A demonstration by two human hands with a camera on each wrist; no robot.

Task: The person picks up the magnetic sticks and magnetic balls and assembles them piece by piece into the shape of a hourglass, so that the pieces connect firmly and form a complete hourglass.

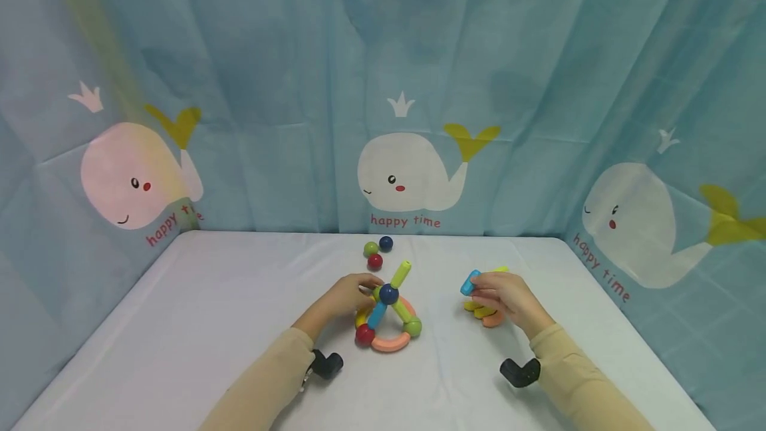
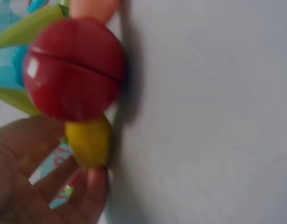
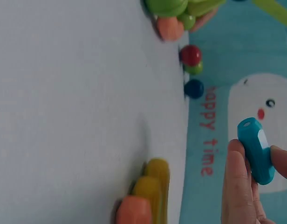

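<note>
A ball-and-stick building-toy structure (image 1: 389, 294) stands mid-table, with a ring of curved rods and balls below, and a blue ball, straight sticks and one raised green stick above. My left hand (image 1: 350, 294) grips its left side. In the left wrist view, thumb and fingers are around the yellow curved rod (image 2: 90, 142), beside the red ball (image 2: 76, 70). Between thumb and fingers, my right hand (image 1: 505, 294) pinches a short blue stick (image 3: 256, 150), held up off the table. Yellow curved rods (image 3: 148, 186) and an orange rod (image 3: 134, 210) lie beneath that hand.
Behind the structure sit loose green (image 1: 371, 249), dark blue (image 1: 385, 243) and red (image 1: 375, 261) balls. The white tabletop (image 1: 179, 324) meets a blue curtain (image 1: 269, 85) with whale prints at its back and sides. Black mounts (image 1: 519, 373) are worn at both wrists.
</note>
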